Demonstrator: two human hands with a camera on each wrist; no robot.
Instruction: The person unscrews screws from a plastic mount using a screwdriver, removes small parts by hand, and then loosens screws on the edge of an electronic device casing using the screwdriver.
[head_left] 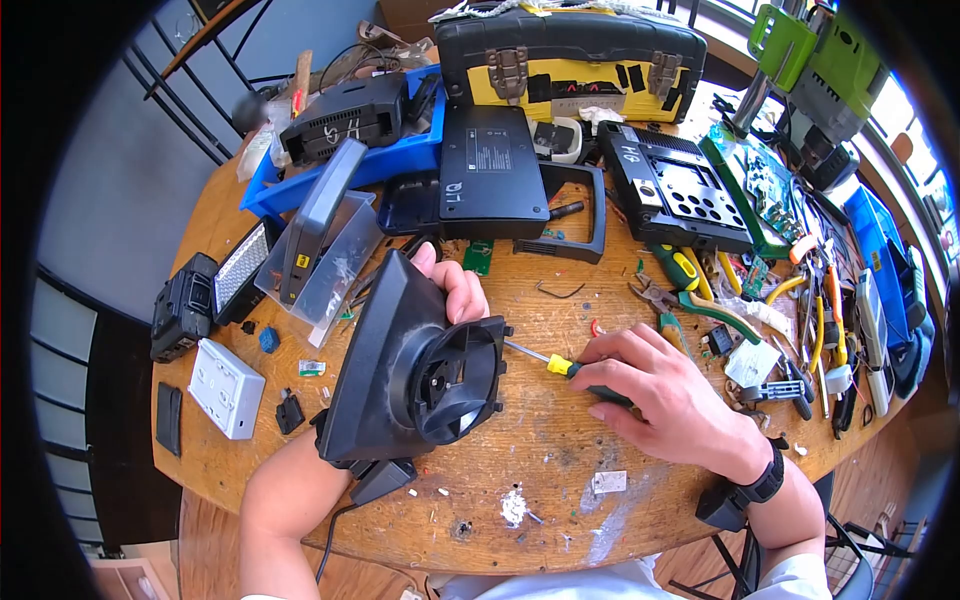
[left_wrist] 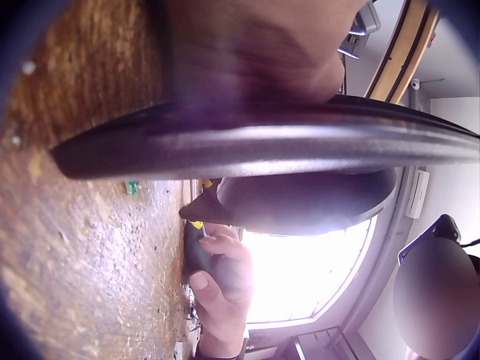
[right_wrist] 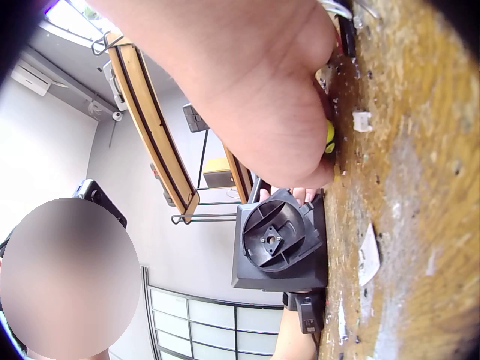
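My left hand (head_left: 458, 288) grips a black plastic housing (head_left: 370, 370) from behind, its fingers showing over the far edge. On the side toward my right hand, the housing has a round collar (head_left: 478, 375) with ribs and a small screwed plate inside, seen better in the right wrist view. A screwdriver (head_left: 560, 365) with a yellow and dark handle is held in my right hand (head_left: 665, 395), low over the wooden table (head_left: 560, 470). Its shaft points at the collar, and the tip is right by the collar's edge in the head view.
Pliers (head_left: 715, 305) and other hand tools crowd the right side, below a green drill press (head_left: 820, 70). Behind lie a black flat device (head_left: 490, 170) and a yellow-black toolbox (head_left: 570, 65). A white box (head_left: 225, 385) and a clear tray (head_left: 325, 260) stand at left.
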